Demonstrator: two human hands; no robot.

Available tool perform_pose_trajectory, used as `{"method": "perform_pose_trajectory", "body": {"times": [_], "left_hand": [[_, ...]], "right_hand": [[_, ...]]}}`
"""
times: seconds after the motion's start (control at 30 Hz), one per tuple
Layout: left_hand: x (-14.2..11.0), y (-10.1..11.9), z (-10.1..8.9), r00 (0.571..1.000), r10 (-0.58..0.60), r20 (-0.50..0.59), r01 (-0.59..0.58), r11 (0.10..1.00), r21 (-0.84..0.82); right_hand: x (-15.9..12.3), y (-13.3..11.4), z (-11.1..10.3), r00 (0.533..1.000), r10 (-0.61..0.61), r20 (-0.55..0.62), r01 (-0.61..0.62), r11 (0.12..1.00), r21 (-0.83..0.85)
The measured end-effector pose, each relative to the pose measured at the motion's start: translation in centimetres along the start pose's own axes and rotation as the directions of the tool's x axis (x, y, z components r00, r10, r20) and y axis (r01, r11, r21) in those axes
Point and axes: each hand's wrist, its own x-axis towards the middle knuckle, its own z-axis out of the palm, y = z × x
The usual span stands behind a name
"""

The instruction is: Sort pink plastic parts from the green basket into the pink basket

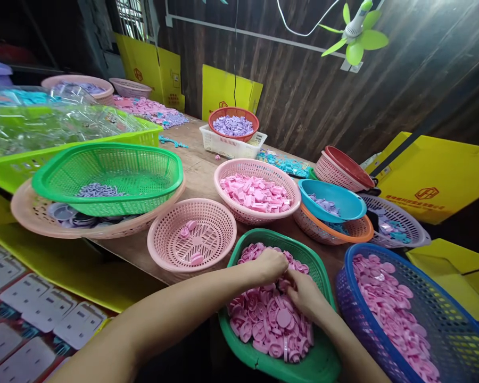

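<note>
The yellow box (pixel 435 175) has a red logo, its lettering illegible. Left hand (pixel 272 264) curled, right hand (pixel 305 293) half-curled, holds hidden, among pink discs (pixel 269 322) facing all ways in the green basket (pixel 323 348) at the table's (pixel 197 173) near edge.

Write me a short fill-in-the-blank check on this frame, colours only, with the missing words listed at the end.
The left hand and right hand are in a green plastic basket of round pieces coloured ____.
The red plastic basket of small purple pieces sits on a rectangular plastic basket coloured ____.
The light blue plastic bowl rests on a round basket whose rim is ____.
The blades of the fan are ____.

Missing words: pink; white; orange; green.
</note>
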Motion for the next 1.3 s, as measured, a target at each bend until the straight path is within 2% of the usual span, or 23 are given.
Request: {"method": "perform_pose_trajectory", "body": {"times": [0.1,0.17,0.23,0.27,0.3,0.33,0.4,0.43,0.47,0.53,0.6,0.67,0.83,1.0,1.17,1.23,1.3], "left_hand": [[-0.5,-0.2,-0.7,1.000,0.008,-0.026,-0.009,1.000,-0.016],[-1.2,-0.3,-1.3,0.998,0.007,-0.058,-0.008,1.000,-0.023],[-2.1,-0.3,-1.9,0.996,-0.048,-0.079,0.034,0.985,-0.169],[-2.7,-0.1,-2.1,0.993,-0.095,-0.066,0.069,0.943,-0.325],[-3.3,0.1,-2.2,0.989,-0.143,-0.031,0.107,0.847,-0.520],[-4.0,0.3,-2.3,0.983,-0.182,0.023,0.144,0.686,-0.713],[-5.4,1.1,-2.5,0.972,-0.201,0.125,0.180,0.283,-0.942],[-6.1,1.5,-2.7,0.968,-0.198,0.156,0.180,0.112,-0.977],[-6.8,1.9,-2.8,0.964,-0.201,0.172,0.172,-0.018,-0.985],[-7.9,2.6,-3.2,0.960,-0.220,0.171,0.138,-0.157,-0.978],[-8.8,3.1,-3.6,0.959,-0.238,0.156,0.110,-0.195,-0.975],[-9.4,3.4,-3.9,0.961,-0.240,0.136,0.091,-0.190,-0.977],[-10.4,3.7,-4.4,0.967,-0.239,0.084,0.037,-0.193,-0.981],[-11.2,3.8,-4.7,0.970,-0.233,0.075,0.022,-0.225,-0.974],[-11.6,3.8,-4.4,0.969,-0.238,0.071,0.003,-0.276,-0.961],[-11.8,3.7,-4.3,0.961,-0.269,0.061,-0.024,-0.303,-0.953],[-11.9,3.6,-4.3,0.949,-0.312,0.050,-0.055,-0.319,-0.946]], "right_hand": [[-0.9,0.7,-0.7,1.000,0.025,0.008,-0.025,0.998,0.064],[-1.6,1.2,-1.0,0.996,0.082,0.018,-0.084,0.978,0.191],[-2.4,1.3,-1.1,0.989,0.148,0.018,-0.144,0.913,0.381],[-2.7,1.1,-1.1,0.985,0.173,0.017,-0.162,0.873,0.461],[-3.0,0.7,-1.1,0.982,0.188,0.013,-0.168,0.842,0.512],[-3.3,0.2,-1.1,0.982,0.191,0.001,-0.163,0.835,0.526],[-3.8,-1.2,-1.1,0.983,0.176,-0.050,-0.128,0.858,0.497],[-4.0,-2.0,-1.2,0.983,0.159,-0.094,-0.098,0.879,0.466],[-4.2,-2.7,-1.2,0.981,0.137,-0.140,-0.065,0.901,0.430],[-4.5,-4.0,-1.4,0.977,0.089,-0.195,-0.013,0.934,0.358],[-4.7,-4.8,-1.6,0.981,0.042,-0.190,0.019,0.951,0.310],[-4.9,-5.3,-1.7,0.981,-0.011,-0.194,0.066,0.958,0.278],[-5.4,-5.7,-1.5,0.947,-0.181,-0.267,0.236,0.953,0.189],[-5.9,-6.1,-1.8,0.941,-0.292,-0.174,0.321,0.931,0.172],[-6.0,-6.1,-2.5,0.961,-0.244,-0.130,0.274,0.909,0.315],[-6.0,-6.0,-2.4,0.978,-0.145,-0.148,0.196,0.881,0.432],[-6.0,-6.2,-2.1,0.987,-0.005,-0.162,0.101,0.801,0.590]]}}
